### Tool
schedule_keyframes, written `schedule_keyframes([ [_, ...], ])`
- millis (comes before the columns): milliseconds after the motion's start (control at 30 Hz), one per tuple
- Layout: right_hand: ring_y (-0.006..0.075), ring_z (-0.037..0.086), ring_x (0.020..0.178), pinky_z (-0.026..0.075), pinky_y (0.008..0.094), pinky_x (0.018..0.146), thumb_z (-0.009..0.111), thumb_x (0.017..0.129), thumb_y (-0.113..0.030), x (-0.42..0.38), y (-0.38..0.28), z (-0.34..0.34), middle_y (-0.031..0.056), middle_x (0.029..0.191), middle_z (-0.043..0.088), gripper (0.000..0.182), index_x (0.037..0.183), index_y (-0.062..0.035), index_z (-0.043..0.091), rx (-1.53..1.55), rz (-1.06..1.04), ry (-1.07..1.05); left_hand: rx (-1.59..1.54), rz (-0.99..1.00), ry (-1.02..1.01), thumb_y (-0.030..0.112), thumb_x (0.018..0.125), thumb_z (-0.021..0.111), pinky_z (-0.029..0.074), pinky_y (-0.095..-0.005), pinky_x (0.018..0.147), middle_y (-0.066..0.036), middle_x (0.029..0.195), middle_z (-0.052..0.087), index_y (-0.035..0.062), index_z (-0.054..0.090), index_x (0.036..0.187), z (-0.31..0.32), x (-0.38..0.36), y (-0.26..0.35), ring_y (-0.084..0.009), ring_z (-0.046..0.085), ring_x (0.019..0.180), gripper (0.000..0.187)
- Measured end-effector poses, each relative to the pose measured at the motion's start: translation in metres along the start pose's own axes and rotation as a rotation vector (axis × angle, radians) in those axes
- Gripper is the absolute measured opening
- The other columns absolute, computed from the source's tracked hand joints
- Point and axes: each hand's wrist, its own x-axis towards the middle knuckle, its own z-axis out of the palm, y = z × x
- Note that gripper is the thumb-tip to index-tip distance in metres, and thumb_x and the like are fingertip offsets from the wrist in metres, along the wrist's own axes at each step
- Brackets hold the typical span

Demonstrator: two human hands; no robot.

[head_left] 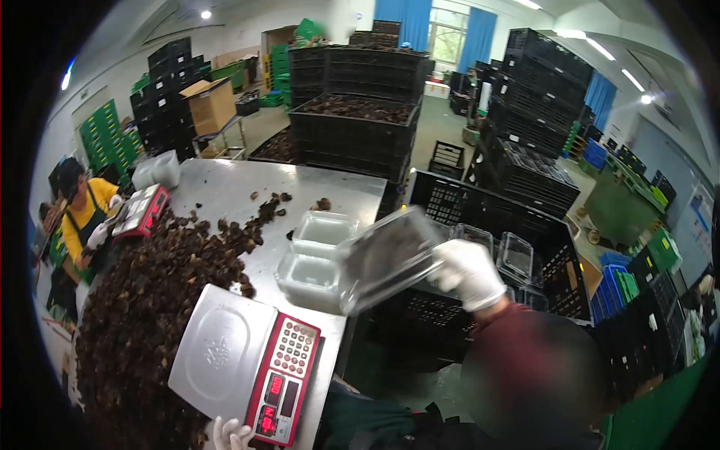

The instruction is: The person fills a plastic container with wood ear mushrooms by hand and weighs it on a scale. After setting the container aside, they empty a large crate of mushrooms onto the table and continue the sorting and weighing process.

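Note:
My right hand, in a white glove, grips the edge of a tilted clear plastic container, blurred by motion, over the table's right edge. Below the red and silver scale, my left hand shows at the bottom of the view, gloved, fingers slightly spread and nothing in them. The scale's plate is bare. Two stacks of clear containers stand beside the held one. Dark brown pieces are heaped left of the scale.
A black crate with clear packed boxes stands to the right. A co-worker in yellow is beside another red scale at the table's left. Stacked black crates stand behind the metal table.

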Motion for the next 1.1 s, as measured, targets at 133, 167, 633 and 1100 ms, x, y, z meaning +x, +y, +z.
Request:
schedule_keyframes([
  [133, 0.0103, 0.051, 0.043, 0.039, 0.0211, 0.041, 0.056, 0.089, -0.017, 0.027, 0.013, -0.141, 0.0096, 0.065, 0.063, 0.023, 0.074, -0.0003, 0.060, -0.081, -0.283, 0.449, -0.394, -0.470, 0.200, 0.006, 0.089, 0.053, 0.050, -0.0345, 0.087, -0.015, 0.114, 0.056, -0.0027, 0.047, 0.126, -0.001, -0.006, 0.014, -0.0251, 0.058, 0.101, 0.039],
  [167, 0.0111, 0.051, 0.043, 0.040, 0.0222, 0.041, 0.055, 0.090, -0.018, 0.038, 0.023, -0.179, 0.0095, 0.065, 0.063, 0.024, 0.075, -0.0005, 0.059, -0.128, -0.361, 0.602, -0.397, -0.473, 0.189, 0.006, 0.089, 0.053, 0.050, -0.0345, 0.087, -0.015, 0.114, 0.056, -0.0027, 0.047, 0.126, 0.000, -0.006, 0.012, -0.0251, 0.058, 0.101, 0.039],
  [633, 0.0351, 0.064, 0.076, 0.053, 0.0437, 0.067, 0.043, 0.090, -0.034, 0.058, 0.160, -0.443, 0.0146, 0.083, 0.067, 0.030, 0.091, -0.0097, 0.060, -2.138, 0.097, -0.123, -0.262, -0.260, 0.053, 0.005, 0.083, 0.064, 0.050, -0.0379, 0.092, -0.015, 0.133, 0.041, -0.0009, 0.053, 0.124, -0.020, -0.036, -0.053, -0.0328, 0.056, 0.110, 0.043],
  [1100, 0.0324, 0.048, 0.061, 0.039, 0.0402, 0.056, 0.056, 0.091, -0.010, 0.058, 0.096, 0.080, 0.0147, 0.067, 0.047, 0.022, 0.072, 0.0006, 0.049, -1.100, -0.988, -0.204, -0.330, -0.338, 0.310, 0.002, 0.088, 0.058, 0.049, -0.0247, 0.080, -0.009, 0.099, 0.066, -0.0002, 0.065, 0.107, -0.008, -0.027, -0.039, -0.0136, 0.063, 0.088, 0.021],
])
